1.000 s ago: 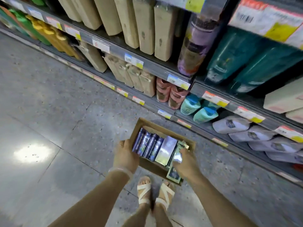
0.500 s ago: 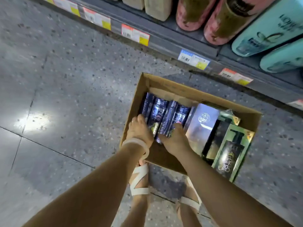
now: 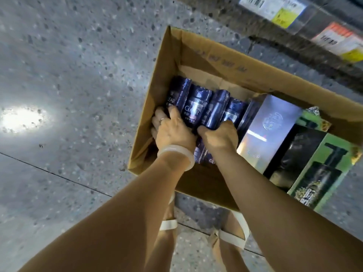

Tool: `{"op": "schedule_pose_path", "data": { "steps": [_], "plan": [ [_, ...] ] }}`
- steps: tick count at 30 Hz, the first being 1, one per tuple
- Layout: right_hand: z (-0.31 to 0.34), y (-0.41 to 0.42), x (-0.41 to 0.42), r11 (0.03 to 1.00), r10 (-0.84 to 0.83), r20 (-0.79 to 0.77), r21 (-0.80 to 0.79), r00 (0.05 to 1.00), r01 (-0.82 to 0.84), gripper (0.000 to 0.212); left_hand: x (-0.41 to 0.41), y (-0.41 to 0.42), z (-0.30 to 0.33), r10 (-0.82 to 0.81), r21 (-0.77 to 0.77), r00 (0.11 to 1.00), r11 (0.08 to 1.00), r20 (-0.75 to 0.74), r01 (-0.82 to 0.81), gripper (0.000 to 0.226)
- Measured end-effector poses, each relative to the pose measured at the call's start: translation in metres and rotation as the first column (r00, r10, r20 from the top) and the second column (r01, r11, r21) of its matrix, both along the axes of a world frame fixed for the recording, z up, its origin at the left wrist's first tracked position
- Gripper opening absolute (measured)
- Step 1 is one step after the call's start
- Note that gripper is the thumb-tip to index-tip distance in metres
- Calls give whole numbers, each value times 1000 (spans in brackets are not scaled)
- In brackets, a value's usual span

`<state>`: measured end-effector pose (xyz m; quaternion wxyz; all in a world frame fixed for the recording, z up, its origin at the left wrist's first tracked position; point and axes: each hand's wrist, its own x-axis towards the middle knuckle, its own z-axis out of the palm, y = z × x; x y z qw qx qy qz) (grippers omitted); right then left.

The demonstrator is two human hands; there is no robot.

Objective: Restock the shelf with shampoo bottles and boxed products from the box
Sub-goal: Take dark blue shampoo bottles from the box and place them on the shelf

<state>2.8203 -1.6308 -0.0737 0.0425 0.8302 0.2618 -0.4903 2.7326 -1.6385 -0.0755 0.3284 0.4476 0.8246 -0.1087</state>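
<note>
A cardboard box (image 3: 216,61) sits on the floor (image 3: 68,75), just near of a shelf edge (image 3: 314,36) that runs across the far right corner. Price tags (image 3: 275,8) line that edge. In the left part of the box, four bottles (image 3: 196,107) lie side by side, touching, with a bare strip of box bottom beyond them. To their right, three boxed products (image 3: 271,130) lie in a row, the rightmost jutting over the box's near wall. The left hand (image 3: 172,130) is at the leftmost bottles, its fingers between them and the left wall. The right hand (image 3: 220,136) rests on the right bottles, just beside it. Two feet (image 3: 167,224) stand at the near wall.
</note>
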Motion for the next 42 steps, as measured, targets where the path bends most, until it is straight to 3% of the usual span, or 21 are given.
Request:
{"op": "schedule_pose_path", "data": {
  "steps": [4,8,12,14,18,24,30,36,42],
  "plan": [
    [6,-9,4,997,-45,-42,60,998,48,59,-10,0,-1,32,73,991,996,130,-42,44],
    [9,-15,5,994,-71,-33,80,997,74,55,-10,3,-4,12,5,996,1000,92,-13,65],
    [3,-10,8,993,-114,-58,35,992,116,70,-4,-3,-8,-23,-40,1000,999,18,24,48],
    [1,-10,9,990,-138,-74,28,988,140,73,-3,-3,-8,25,-55,998,998,61,-22,43],
    [0,-10,14,980,-181,-129,53,975,189,68,-8,2,-9,80,-92,986,993,145,-67,48],
    [4,-5,15,931,-350,-254,6,902,364,42,-13,0,2,200,-106,956,978,215,-181,64],
    [15,-3,22,925,-351,-392,-7,850,379,38,-8,-8,20,218,-78,881,976,421,-204,55],
    [38,4,32,910,-345,-509,25,788,415,44,-19,-5,50,215,-18,848,971,484,-236,55],
    [88,20,47,941,-142,-379,236,915,244,65,-24,5,95,213,-10,844,971,493,-239,63]
  ]
}}
